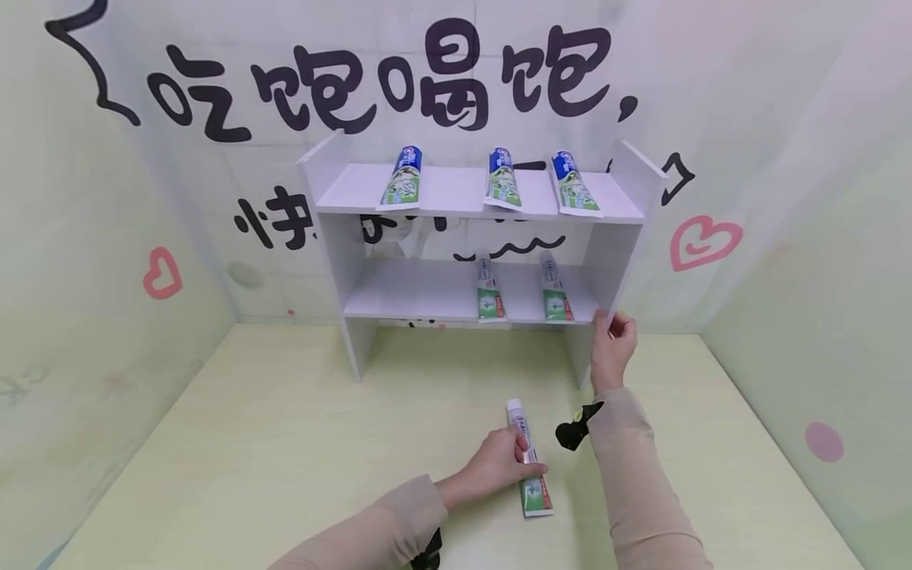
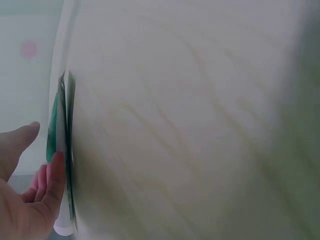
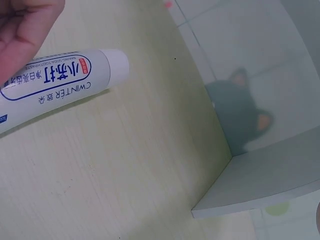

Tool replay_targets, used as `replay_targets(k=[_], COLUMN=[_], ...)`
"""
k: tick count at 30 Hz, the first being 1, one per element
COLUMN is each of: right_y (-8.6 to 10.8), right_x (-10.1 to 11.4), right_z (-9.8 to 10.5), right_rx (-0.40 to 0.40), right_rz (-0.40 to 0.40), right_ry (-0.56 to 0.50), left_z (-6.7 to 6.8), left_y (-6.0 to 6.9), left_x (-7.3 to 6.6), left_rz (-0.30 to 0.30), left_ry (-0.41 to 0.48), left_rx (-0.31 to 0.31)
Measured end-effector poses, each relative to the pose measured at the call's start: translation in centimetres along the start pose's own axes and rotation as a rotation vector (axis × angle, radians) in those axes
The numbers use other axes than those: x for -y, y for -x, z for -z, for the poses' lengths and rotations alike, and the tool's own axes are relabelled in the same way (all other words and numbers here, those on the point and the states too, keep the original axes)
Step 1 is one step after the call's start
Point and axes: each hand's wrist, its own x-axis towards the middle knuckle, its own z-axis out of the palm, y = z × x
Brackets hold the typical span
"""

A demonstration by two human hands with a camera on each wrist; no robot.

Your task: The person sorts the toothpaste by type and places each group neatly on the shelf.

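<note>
On the table lies a white-and-green toothpaste tube [image 1: 536, 497], its white cap pointing toward the shelf. My left hand [image 1: 499, 463] is over the tube, fingers touching it. In the left wrist view the thumb of my left hand [image 2: 25, 185] stands apart from the tube [image 2: 61, 120]. The right wrist view shows the tube's printed face [image 3: 62, 82] and cap. My right hand [image 1: 614, 352] grips the front edge of the white shelf's right side panel [image 1: 618, 261], at lower-board height; its fingertips are partly hidden.
Three blue-and-green toothpaste tubes [image 1: 503, 180] lie spaced along the top board. The lower board [image 1: 406, 289] carries a white-and-green tube [image 1: 490, 293] at mid-right and another [image 1: 554, 291] near the right panel. Printed walls [image 1: 798, 261] stand behind and beside the table [image 1: 271, 427].
</note>
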Motion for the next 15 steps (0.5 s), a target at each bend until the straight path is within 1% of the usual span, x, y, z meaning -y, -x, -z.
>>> replay_targets(k=[3,9,12,15], right_y=[0.10,0.07,0.05,0.13], right_x=[0.01,-0.03,0.05,0.13], right_z=[0.04,0.08,0.06,0.03], right_rx=[0.002,0.006,0.001,-0.004], right_rz=[-0.005,-0.022,-0.014,-0.005], right_ry=[0.006,-0.001,-0.010,-0.013], left_z=[-0.16,-0.30,-0.29,-0.26], left_y=[0.09,0.43,0.58,0.71], left_x=[0.04,0.12,-0.01,-0.26], left_rz=[0.019,0.061,0.084,0.102], left_ry=[-0.004,0.052,0.071,0.065], left_rx=[-0.015,-0.038,-0.035,-0.020])
